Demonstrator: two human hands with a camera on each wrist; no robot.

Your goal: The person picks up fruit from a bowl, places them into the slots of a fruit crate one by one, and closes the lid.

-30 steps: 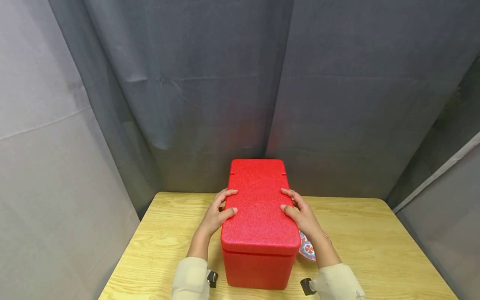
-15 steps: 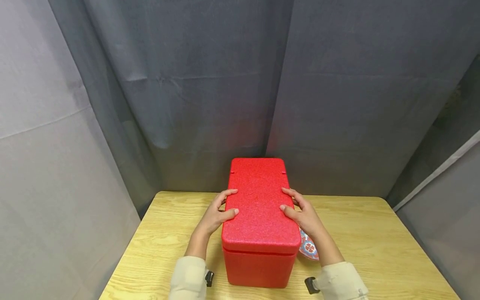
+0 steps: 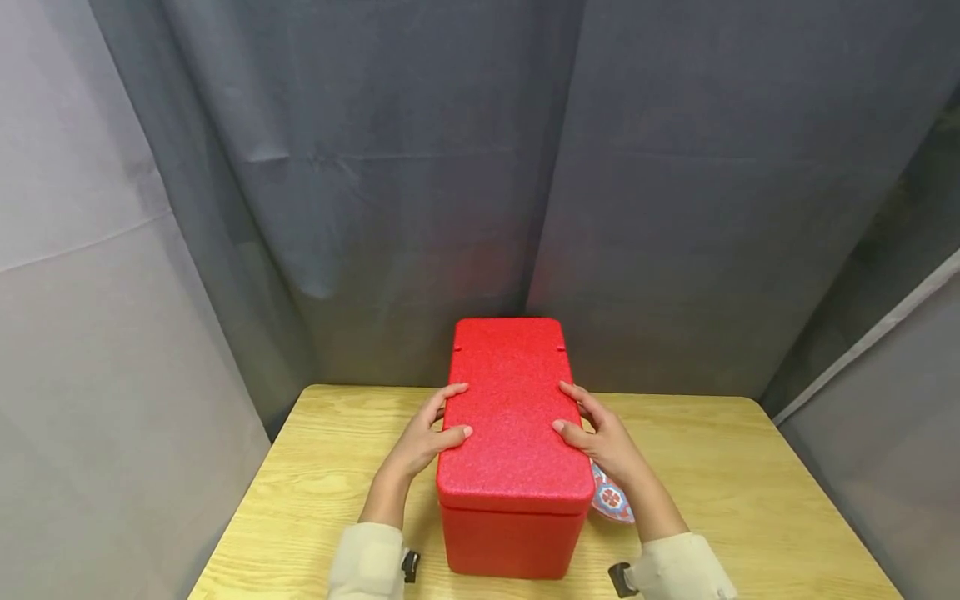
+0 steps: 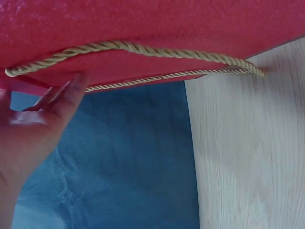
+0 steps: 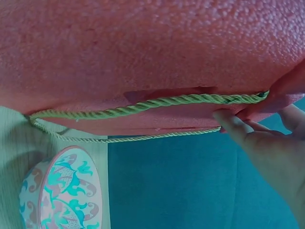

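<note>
A red foam box (image 3: 517,542) with its lid (image 3: 513,408) on top stands on the table, its short end facing me. My left hand (image 3: 423,437) holds the lid's left edge, thumb on top and other fingers along the side. On the opposite edge my right hand (image 3: 603,433) grips the lid the same way. Twisted rope handles run along the box's sides: one rope (image 4: 157,51) below the left hand, another rope (image 5: 181,99) by the right. Some fingertips are hidden under the lid's rim. A thin dark seam shows between lid and box at the front.
A patterned oval bowl or tin (image 3: 611,497) sits close to the box's right side, partly behind the right forearm; its floral surface (image 5: 71,191) shows in the right wrist view. The wooden table (image 3: 750,500) ends at a grey curtain (image 3: 390,250) behind the box.
The head view has shifted slightly. Both hands keep their hold on the lid, and the box stands where it was.
</note>
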